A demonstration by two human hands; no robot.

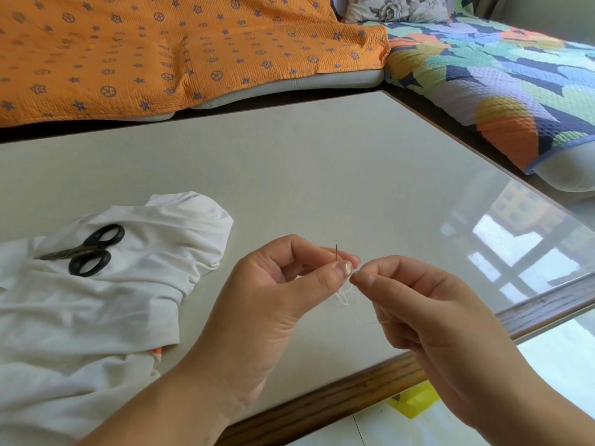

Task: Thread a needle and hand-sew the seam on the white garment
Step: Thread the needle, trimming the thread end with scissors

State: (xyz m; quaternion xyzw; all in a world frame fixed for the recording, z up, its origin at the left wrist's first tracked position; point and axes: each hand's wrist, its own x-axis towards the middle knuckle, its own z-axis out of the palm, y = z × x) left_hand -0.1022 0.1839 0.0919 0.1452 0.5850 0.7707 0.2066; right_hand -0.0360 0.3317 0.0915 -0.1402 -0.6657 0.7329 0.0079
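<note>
Head view: left hand (273, 284) pinches needle (336, 252) between thumb and forefinger. The needle stands upright, dark and thin, its end just above the pinch. Right hand (428, 304) pinches thread (346, 294), fingertips touching the left thumb. Thread white, fine, tangled below both pinches. Garment (96, 300), white and crumpled, lies left of the grip.
</note>
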